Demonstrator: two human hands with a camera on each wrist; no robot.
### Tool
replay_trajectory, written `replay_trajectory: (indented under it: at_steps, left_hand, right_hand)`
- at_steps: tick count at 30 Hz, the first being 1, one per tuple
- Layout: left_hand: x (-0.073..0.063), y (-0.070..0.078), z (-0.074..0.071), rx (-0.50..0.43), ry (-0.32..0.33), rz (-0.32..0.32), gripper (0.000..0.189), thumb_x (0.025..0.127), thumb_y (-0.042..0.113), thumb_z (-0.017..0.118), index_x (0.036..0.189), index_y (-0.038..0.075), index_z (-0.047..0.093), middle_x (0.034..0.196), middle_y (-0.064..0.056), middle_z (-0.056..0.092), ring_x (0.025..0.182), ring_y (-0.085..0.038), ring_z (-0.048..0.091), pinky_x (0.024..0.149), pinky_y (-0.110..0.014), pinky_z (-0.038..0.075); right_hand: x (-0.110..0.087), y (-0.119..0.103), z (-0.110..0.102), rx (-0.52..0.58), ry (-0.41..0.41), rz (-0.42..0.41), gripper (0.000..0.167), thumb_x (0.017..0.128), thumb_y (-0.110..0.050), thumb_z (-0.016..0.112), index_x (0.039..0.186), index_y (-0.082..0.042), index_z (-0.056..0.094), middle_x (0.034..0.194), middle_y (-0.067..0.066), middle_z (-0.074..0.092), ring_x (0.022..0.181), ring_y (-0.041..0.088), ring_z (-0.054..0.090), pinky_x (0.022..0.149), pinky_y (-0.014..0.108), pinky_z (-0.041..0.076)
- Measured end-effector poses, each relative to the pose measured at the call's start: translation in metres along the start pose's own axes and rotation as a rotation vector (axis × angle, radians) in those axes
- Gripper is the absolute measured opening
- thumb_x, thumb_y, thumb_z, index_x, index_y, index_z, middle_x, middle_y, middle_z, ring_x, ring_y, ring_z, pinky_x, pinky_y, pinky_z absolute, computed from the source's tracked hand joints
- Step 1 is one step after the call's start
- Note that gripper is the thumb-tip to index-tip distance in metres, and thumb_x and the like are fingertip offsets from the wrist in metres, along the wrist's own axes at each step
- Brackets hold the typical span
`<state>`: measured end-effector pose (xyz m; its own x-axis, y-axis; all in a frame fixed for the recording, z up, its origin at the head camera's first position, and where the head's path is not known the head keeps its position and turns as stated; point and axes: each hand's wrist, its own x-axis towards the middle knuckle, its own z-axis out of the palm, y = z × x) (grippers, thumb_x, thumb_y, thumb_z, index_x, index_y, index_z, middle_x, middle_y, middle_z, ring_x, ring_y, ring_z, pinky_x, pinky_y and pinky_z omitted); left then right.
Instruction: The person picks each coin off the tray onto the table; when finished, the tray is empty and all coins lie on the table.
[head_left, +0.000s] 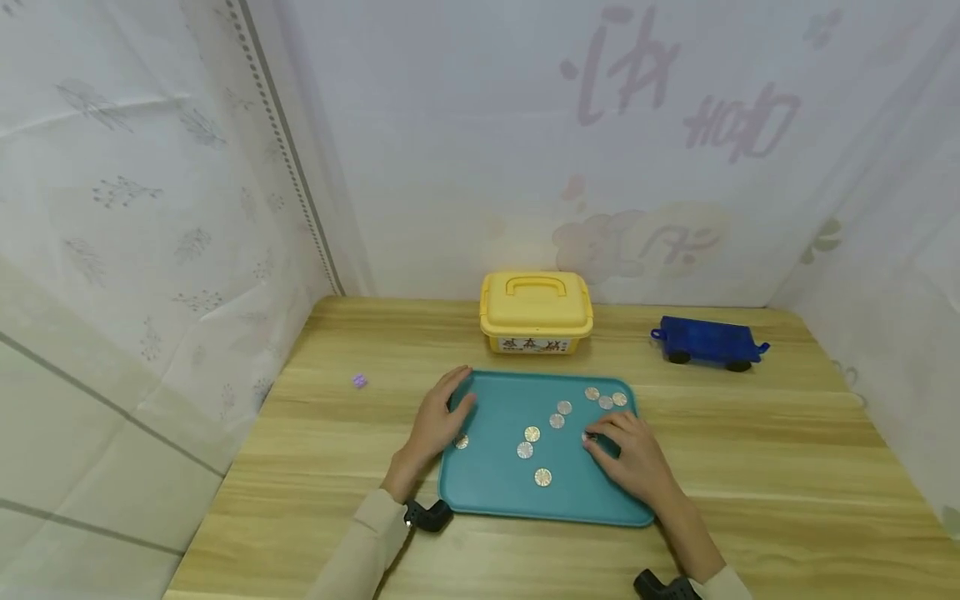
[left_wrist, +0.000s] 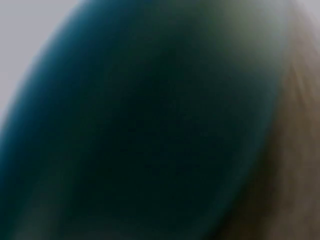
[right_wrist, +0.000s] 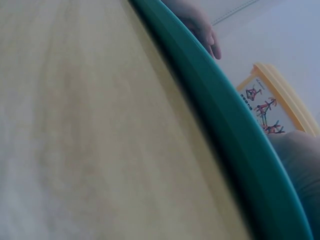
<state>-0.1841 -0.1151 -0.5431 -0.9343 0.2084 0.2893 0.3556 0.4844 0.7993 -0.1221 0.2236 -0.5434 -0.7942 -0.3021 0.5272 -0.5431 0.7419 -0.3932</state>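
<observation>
Only the head view is showing the coin (head_left: 587,437), partly hidden, over the right part of the teal tray (head_left: 487,483); the right hand (head_left: 633,458) is pinching it. Other coins (head_left: 543,477), round, silvery to gold, are lying there. The left hand (head_left: 437,422) is resting at the left rim, thumb spread. The right wrist view is revealing the tray's outer wall.

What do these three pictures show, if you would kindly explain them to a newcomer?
There is no machine: a person's left hand lies at the left edge of a teal tray, and the right hand pinches a small item, partly hidden. The wide picture comes from a head camera; the other two from wrist cameras, the left one blurred. Coin-like discs lie in the tray, and the wooden table holds a yellow box, a blue wheeled cart and a small purple piece.
</observation>
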Motion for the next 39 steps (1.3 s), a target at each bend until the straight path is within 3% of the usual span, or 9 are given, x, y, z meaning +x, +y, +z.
replay_trajectory:
  at_steps: [5,12,16,21,30,39]
  left_hand:
    - [0.004,0.001,0.0,0.084,0.0,0.008,0.052,0.101,0.023,0.059,0.149,0.007,0.046,0.154,-0.014,0.046,0.144,-0.036,0.041,0.118,-0.059,0.03]
    - [0.006,0.003,0.0,0.082,-0.007,-0.024,0.045,0.105,0.008,0.042,0.149,0.003,0.044,0.155,-0.017,0.043,0.146,-0.033,0.036,0.121,-0.052,0.03]
    - [0.005,0.004,0.0,0.089,0.0,-0.05,0.045,0.104,0.005,0.04,0.149,0.001,0.044,0.154,-0.019,0.043,0.147,-0.033,0.037,0.121,-0.05,0.031]
    - [0.002,0.005,0.0,0.087,-0.004,-0.074,0.045,0.104,0.007,0.041,0.149,0.002,0.045,0.154,-0.017,0.044,0.146,-0.031,0.038,0.121,-0.048,0.031]
    - [0.0,0.003,0.0,0.067,0.004,-0.055,0.045,0.103,0.008,0.047,0.148,0.0,0.045,0.153,-0.019,0.045,0.145,-0.034,0.039,0.12,-0.051,0.032]
    - [0.0,-0.002,0.001,0.078,0.001,-0.056,0.047,0.103,0.011,0.05,0.149,0.002,0.045,0.153,-0.018,0.045,0.145,-0.033,0.038,0.121,-0.05,0.031]
  right_hand:
    - [0.004,0.0,-0.001,-0.008,-0.019,0.049,0.023,0.078,-0.017,0.085,0.098,-0.009,0.077,0.097,0.001,0.068,0.096,0.021,0.06,0.087,0.045,0.048]
    - [0.01,-0.001,-0.006,0.073,-0.124,0.179,0.018,0.083,-0.015,0.08,0.099,-0.011,0.073,0.1,0.001,0.066,0.101,0.025,0.057,0.092,0.05,0.043]
    - [0.01,-0.001,-0.006,0.088,-0.145,0.225,0.016,0.085,-0.017,0.079,0.099,-0.015,0.07,0.1,0.0,0.067,0.102,0.024,0.058,0.089,0.048,0.042]
    - [0.007,-0.002,-0.004,0.079,-0.117,0.211,0.018,0.086,-0.017,0.078,0.102,-0.016,0.072,0.098,-0.002,0.07,0.098,0.021,0.061,0.085,0.045,0.043]
    - [0.001,-0.002,-0.001,0.061,-0.081,0.149,0.03,0.078,-0.014,0.085,0.106,-0.01,0.077,0.095,-0.002,0.069,0.093,0.019,0.061,0.082,0.045,0.047]
    - [0.002,-0.002,-0.001,0.088,-0.071,0.168,0.025,0.078,-0.019,0.085,0.1,-0.014,0.076,0.096,-0.005,0.07,0.096,0.016,0.061,0.084,0.04,0.046]
